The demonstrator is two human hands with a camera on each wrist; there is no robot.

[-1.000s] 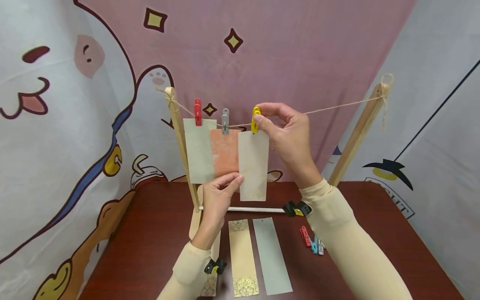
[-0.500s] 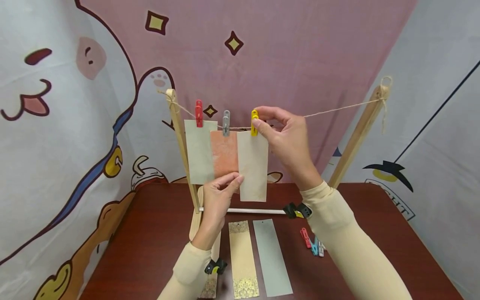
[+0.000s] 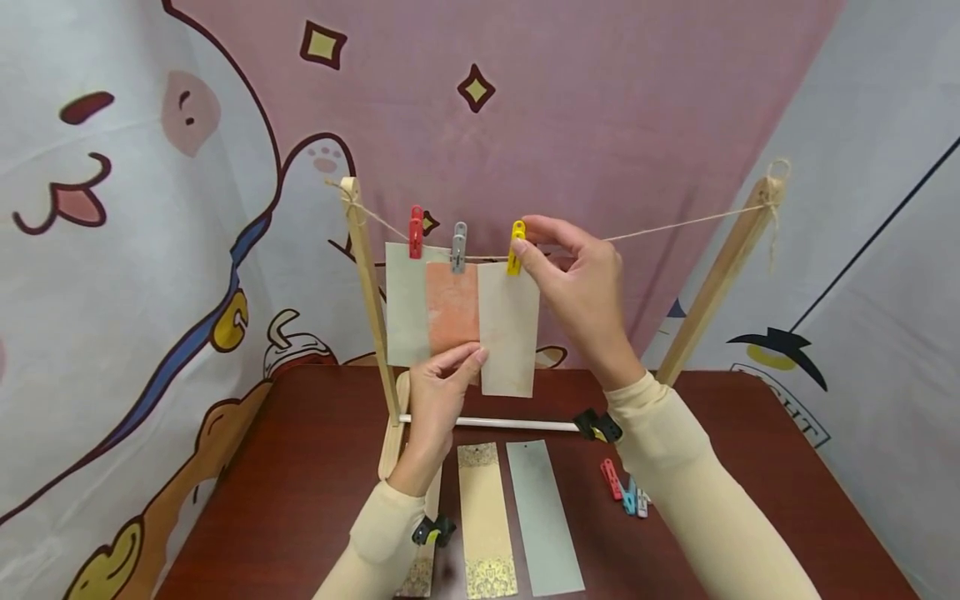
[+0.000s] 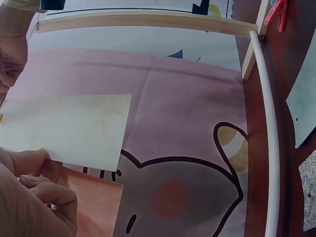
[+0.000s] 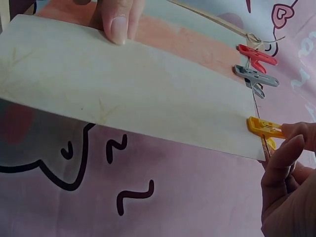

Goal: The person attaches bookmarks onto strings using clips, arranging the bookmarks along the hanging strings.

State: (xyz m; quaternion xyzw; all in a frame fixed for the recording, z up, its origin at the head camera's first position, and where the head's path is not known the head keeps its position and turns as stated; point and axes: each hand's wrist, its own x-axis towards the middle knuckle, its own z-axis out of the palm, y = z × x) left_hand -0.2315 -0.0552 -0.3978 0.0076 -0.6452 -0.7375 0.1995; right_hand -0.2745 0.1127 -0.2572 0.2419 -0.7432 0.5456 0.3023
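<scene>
My right hand [image 3: 581, 275] pinches a yellow clothespin [image 3: 514, 260] between thumb and index finger. The clothespin sits on the string [image 3: 678, 223] at the top edge of a cream paper strip [image 3: 510, 333]. Lower down, my left hand [image 3: 433, 398] pinches the strip's left edge; one fingertip lies flat on its face in the right wrist view. Beside it hangs an orange strip [image 3: 452, 307] under a grey clothespin [image 3: 459, 250]. A pale green strip [image 3: 407, 312] hangs leftmost under a red clothespin [image 3: 416, 235], partly covered by the orange one.
Two wooden posts [image 3: 367, 292] hold the string, joined low down by a white rod [image 3: 517, 424]. On the dark red table [image 3: 247, 500] lie a patterned yellow strip [image 3: 486, 508] and a grey-green strip [image 3: 545, 517]. Several loose clothespins [image 3: 628, 497] lie at the right.
The red clothespin and pale green strip have shifted right, so the orange strip overlaps more of the green. Both hands keep their grips; the head view has shifted slightly.
</scene>
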